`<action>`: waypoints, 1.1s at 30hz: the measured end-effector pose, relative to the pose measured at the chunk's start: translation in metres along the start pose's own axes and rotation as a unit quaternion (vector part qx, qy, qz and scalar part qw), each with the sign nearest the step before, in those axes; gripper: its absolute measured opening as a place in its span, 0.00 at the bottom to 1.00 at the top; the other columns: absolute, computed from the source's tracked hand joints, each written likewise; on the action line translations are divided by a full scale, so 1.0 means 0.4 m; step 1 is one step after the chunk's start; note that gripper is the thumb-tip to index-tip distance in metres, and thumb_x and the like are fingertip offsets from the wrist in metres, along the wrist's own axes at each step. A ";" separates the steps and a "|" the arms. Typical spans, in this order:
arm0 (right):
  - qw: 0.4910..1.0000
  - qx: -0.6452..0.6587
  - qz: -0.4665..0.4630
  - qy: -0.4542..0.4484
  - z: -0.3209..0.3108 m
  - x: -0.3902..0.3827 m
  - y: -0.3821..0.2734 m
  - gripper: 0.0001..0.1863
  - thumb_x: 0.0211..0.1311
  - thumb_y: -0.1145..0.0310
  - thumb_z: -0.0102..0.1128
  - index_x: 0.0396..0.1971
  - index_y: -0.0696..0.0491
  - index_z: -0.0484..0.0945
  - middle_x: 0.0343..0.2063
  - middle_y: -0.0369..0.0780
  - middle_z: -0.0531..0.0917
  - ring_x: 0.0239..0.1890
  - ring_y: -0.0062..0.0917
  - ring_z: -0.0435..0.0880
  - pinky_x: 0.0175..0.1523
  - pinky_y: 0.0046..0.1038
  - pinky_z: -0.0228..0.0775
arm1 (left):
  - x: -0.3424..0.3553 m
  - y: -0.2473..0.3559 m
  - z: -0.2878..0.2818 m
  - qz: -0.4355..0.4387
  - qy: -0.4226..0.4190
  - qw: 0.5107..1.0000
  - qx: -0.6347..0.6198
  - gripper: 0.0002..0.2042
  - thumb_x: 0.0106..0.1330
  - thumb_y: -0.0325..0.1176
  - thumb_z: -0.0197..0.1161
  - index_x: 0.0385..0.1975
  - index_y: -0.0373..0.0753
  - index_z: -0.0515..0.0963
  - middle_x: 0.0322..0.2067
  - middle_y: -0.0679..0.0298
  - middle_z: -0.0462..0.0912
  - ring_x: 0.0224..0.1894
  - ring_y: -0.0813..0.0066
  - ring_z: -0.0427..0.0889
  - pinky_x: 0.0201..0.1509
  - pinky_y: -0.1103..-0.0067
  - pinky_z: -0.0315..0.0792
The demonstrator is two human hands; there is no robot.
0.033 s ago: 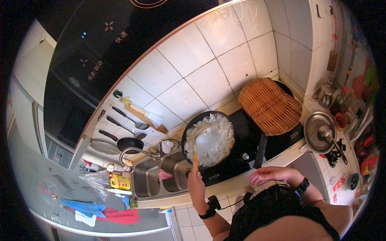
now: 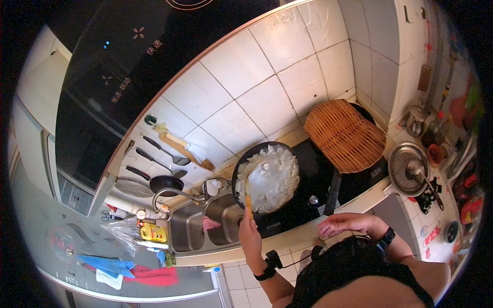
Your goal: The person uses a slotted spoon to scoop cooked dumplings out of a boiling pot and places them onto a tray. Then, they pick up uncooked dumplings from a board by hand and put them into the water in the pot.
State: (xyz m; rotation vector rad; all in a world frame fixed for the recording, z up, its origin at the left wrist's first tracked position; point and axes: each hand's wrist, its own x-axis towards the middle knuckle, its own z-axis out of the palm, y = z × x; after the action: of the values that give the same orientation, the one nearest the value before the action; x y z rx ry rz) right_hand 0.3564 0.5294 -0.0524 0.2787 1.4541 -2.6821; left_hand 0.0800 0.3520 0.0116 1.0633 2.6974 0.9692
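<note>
My left hand [image 2: 250, 233] is closed round the yellow-brown handle [image 2: 248, 201] of a wooden-looking stirring utensil. The utensil's far end reaches into a round black pan [image 2: 238, 191] on the stove and is partly lost in pale liquid. Cloudy white liquid and many pale, folded pieces that look like dumplings [image 2: 275, 185] fill this pan. My right hand [image 2: 345, 224] hovers by the counter's front edge, fingers loosely curled in, with nothing visible in them. Just beyond it is the black handle [image 2: 333, 195] of a second pan, whose top is covered by a woven brown mat [image 2: 346, 136].
Left of the stove is a double steel sink [image 2: 187, 231] with a curved faucet [image 2: 177, 192] and a pink cloth [image 2: 209, 223]. Utensils and a small pan [image 2: 167, 186] hang on the tiled wall. A steel colander [image 2: 408, 167] with a ladle stands at right. A yellow bottle [image 2: 153, 232] is beyond the sink.
The stirring utensil's end has shifted slightly within the pan and sits lower in the liquid. Both hands are almost where they were.
</note>
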 end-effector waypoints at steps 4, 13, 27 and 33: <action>1.000 0.000 0.001 -0.016 -0.009 0.002 0.005 0.31 0.69 0.55 0.54 0.62 0.62 0.63 0.56 0.46 0.75 0.58 0.31 0.74 0.65 0.35 0.64 | 0.000 -0.002 0.011 0.039 0.110 0.991 -0.060 0.20 0.71 0.27 0.47 0.63 0.39 0.67 0.40 0.51 0.78 0.35 0.61 0.77 0.42 0.72 0.72; 1.000 -0.007 -0.003 -0.011 -0.006 -0.006 -0.005 0.31 0.69 0.53 0.53 0.61 0.62 0.64 0.55 0.46 0.76 0.57 0.32 0.76 0.64 0.34 0.65 | 0.025 -0.048 0.045 0.013 0.168 0.984 -0.049 0.20 0.71 0.26 0.48 0.63 0.39 0.67 0.41 0.50 0.77 0.38 0.57 0.78 0.42 0.70 0.73; 1.000 -0.005 -0.002 -0.003 -0.021 -0.021 -0.002 0.31 0.69 0.53 0.53 0.61 0.62 0.65 0.54 0.46 0.76 0.57 0.32 0.76 0.64 0.34 0.65 | -0.009 -0.039 0.114 -0.039 0.136 0.990 -0.010 0.22 0.71 0.29 0.47 0.65 0.35 0.61 0.41 0.46 0.77 0.36 0.54 0.78 0.41 0.66 0.72; 1.000 -0.014 0.005 -0.011 -0.016 -0.017 -0.015 0.31 0.69 0.52 0.53 0.61 0.62 0.65 0.54 0.46 0.76 0.57 0.31 0.75 0.64 0.33 0.65 | -0.016 -0.124 0.175 -0.079 0.111 0.989 -0.049 0.21 0.73 0.31 0.45 0.63 0.32 0.59 0.37 0.50 0.78 0.30 0.61 0.77 0.36 0.70 0.73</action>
State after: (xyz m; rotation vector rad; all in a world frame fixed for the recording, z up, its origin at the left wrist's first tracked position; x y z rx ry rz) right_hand 0.3631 0.5378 -0.0496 0.2532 1.4784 -2.6465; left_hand 0.0765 0.3574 -0.0743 0.7512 2.8168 1.2420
